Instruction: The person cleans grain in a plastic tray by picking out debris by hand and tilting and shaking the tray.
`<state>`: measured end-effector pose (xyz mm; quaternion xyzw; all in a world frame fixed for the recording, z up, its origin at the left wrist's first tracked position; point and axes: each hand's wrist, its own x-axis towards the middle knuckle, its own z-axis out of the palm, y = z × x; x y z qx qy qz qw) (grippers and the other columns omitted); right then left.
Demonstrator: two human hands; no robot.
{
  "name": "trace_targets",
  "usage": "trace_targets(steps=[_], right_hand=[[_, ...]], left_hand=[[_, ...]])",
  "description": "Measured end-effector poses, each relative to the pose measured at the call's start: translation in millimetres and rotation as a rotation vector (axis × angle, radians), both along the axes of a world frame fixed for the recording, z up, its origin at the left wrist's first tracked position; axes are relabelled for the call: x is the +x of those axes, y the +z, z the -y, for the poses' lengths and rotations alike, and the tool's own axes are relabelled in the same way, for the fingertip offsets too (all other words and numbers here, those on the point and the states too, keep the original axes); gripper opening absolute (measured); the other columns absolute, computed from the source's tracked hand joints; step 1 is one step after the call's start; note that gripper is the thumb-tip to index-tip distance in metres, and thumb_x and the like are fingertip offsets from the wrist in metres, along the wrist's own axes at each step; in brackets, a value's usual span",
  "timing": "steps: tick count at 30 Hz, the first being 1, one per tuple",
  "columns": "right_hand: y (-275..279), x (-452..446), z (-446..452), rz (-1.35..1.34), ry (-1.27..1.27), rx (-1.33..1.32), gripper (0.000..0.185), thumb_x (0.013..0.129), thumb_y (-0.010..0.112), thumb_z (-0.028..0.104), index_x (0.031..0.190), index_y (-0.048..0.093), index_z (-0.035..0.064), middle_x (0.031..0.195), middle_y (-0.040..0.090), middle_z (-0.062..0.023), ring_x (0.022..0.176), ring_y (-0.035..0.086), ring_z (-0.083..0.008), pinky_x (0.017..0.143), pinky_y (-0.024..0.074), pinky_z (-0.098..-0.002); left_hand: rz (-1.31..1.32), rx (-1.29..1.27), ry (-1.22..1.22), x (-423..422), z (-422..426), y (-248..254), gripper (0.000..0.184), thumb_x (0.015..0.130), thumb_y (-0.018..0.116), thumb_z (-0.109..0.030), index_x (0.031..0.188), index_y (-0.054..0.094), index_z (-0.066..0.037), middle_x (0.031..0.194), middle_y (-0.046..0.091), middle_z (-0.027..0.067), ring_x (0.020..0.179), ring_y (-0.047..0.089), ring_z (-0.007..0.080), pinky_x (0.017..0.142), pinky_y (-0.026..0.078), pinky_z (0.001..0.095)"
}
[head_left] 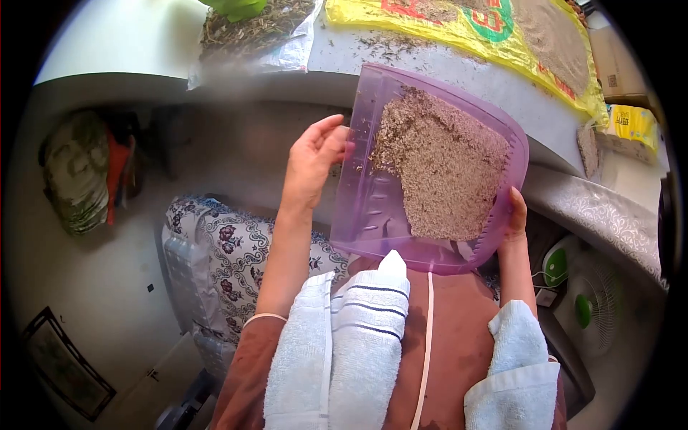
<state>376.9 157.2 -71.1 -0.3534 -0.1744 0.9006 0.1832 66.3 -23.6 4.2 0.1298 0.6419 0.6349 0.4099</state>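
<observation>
A translucent purple dustpan-shaped scoop (369, 208) is held up in front of my chest, with a layer of small tan grains (451, 172) spread over its bottom. Darker bits are mixed in along the upper left of the grains. My right hand (515, 215) grips the scoop's right rim, its fingers partly hidden behind the plastic. At the scoop's left edge is my left hand (319, 154), its fingers loosely bent and apart. Some of its fingertips overlap the edge; whether they press on it I cannot tell.
A yellow printed bag (459, 21) bearing grains lies on the grey surface (337, 50) beyond the scoop. Dark husks fill a white bag (297, 43) at upper left. A yellow packet (632, 130) sits at right, above a fan (595, 308). Flowered fabric (236, 244) covers something at lower left.
</observation>
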Motion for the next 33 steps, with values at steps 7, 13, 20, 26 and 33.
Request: trace_targets(steps=[7, 13, 20, 26, 33], right_hand=[[5, -1, -2, -0.142, -0.01, -0.065, 0.063, 0.078, 0.064, 0.024, 0.132, 0.041, 0.0007, 0.122, 0.056, -0.0155, 0.11, 0.056, -0.029, 0.097, 0.045, -0.0416], [7, 0, 0, -0.152, -0.005, -0.109, 0.062, 0.079, 0.064, 0.024, 0.131, 0.042, 0.0004, 0.122, 0.056, -0.0159, 0.109, 0.057, -0.0297, 0.096, 0.0454, -0.0422], [5, -2, 1, -0.162, -0.015, -0.084, 0.062, 0.079, 0.064, 0.024, 0.131, 0.042, 0.0005, 0.123, 0.056, -0.0158, 0.11, 0.057, -0.0296, 0.097, 0.0443, -0.0425], [2, 0, 0, -0.123, -0.012, -0.028, 0.059, 0.078, 0.064, 0.025, 0.129, 0.045, 0.0011, 0.12, 0.057, -0.0148, 0.109, 0.056, -0.0285, 0.097, 0.0436, -0.0412], [5, -6, 17, -0.127, -0.13, 0.034, 0.053, 0.082, 0.062, 0.027, 0.127, 0.048, 0.0033, 0.119, 0.059, -0.0117, 0.11, 0.056, -0.0275, 0.099, 0.0417, -0.0407]], left_hand=[[0.079, -0.016, -0.018, -18, -15, -7, 0.042, 0.095, 0.054, -0.029, 0.124, 0.05, 0.001, 0.101, 0.064, 0.009, 0.08, 0.061, 0.0105, 0.073, 0.051, 0.0238], [-0.162, -0.011, -0.076, -16, -50, 10, 0.039, 0.093, 0.057, -0.025, 0.12, 0.052, 0.003, 0.094, 0.066, 0.008, 0.076, 0.062, 0.0104, 0.069, 0.051, 0.0227], [-0.481, -0.124, 0.207, -54, -41, -38, 0.045, 0.094, 0.056, -0.031, 0.127, 0.049, -0.002, 0.11, 0.06, 0.0087, 0.092, 0.058, 0.0112, 0.077, 0.049, 0.0271], [-0.274, -0.14, -0.099, -23, -41, -1, 0.034, 0.093, 0.056, -0.022, 0.116, 0.057, 0.003, 0.091, 0.066, 0.0067, 0.081, 0.062, 0.0097, 0.071, 0.05, 0.0253], [0.107, -0.191, 0.145, -24, 85, -74, 0.054, 0.096, 0.044, -0.046, 0.129, 0.048, -0.004, 0.126, 0.052, 0.0096, 0.109, 0.054, 0.0168, 0.093, 0.042, 0.0302]])
